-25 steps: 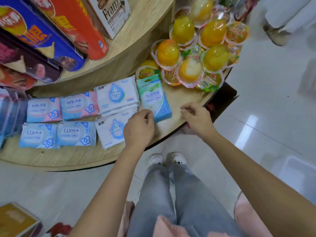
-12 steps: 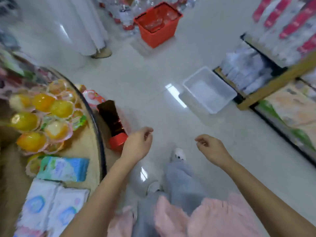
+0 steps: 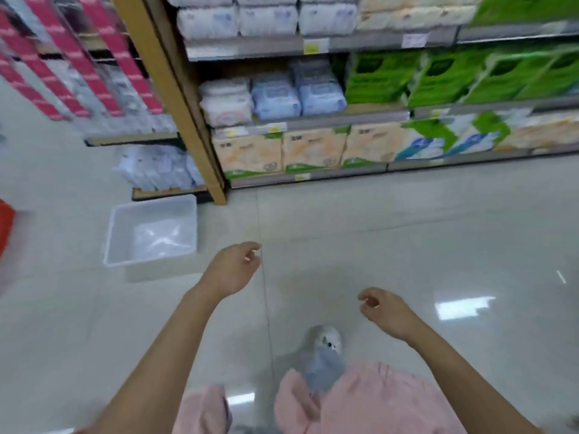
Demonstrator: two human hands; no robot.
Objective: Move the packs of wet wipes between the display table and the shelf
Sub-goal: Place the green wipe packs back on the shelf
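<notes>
While facing the shelf (image 3: 313,123) beyond the left hand (image 3: 233,270) and right hand (image 3: 387,311), both empty, loosely curled, perhaps risking grabbing lookalike tissue bundles (image 3: 250,150) instead of wipes packs (image 3: 275,97).

Nothing legible anywhere, all print smeared by blur. Yellow and white price tags (image 3: 315,45) on the shelf rails (image 3: 244,52): unreadable. Small dark marks in the upper corners of the beige tissue packs (image 3: 247,151): impossible to decipher. Dark label patches on the green packs (image 3: 379,79) and faint print on the pale blue wipe packs (image 3: 275,100): equally illegible.
</notes>
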